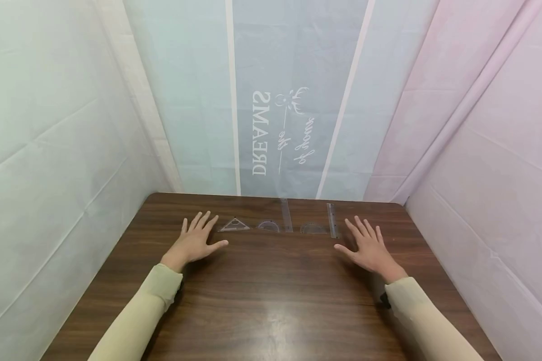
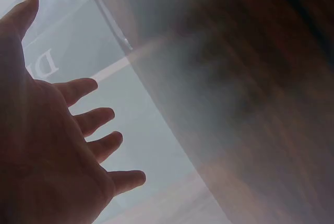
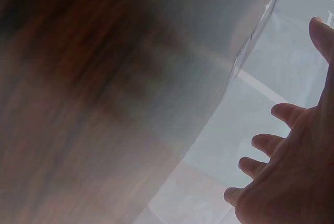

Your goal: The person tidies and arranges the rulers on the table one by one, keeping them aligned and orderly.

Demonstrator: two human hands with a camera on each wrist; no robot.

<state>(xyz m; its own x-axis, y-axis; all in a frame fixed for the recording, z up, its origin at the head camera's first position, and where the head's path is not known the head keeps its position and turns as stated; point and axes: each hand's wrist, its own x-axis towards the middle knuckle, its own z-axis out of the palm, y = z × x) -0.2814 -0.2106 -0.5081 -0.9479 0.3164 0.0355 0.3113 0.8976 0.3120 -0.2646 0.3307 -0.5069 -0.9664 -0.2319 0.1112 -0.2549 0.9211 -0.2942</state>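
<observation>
My left hand (image 1: 193, 241), fingers spread and straight, is over the left part of the table and holds nothing. Just right of its fingertips lies a clear set square (image 1: 235, 225). My right hand (image 1: 367, 246) is spread the same way on the other side, with nothing in it. Nearest to it lies a short clear ruler (image 1: 331, 220). Between the hands a clear protractor (image 1: 268, 227), a longer clear ruler (image 1: 287, 215) and a second protractor (image 1: 313, 228) form a row with the others. In the wrist views both the left palm (image 2: 47, 145) and right palm (image 3: 292, 172) show bare.
The dark wood-grain table (image 1: 271, 291) shines with a light reflection near its front. A blue-grey cloth with printed lettering (image 1: 261, 133) hangs behind its far edge. Pale cloth walls (image 1: 49, 150) close in the left and right sides.
</observation>
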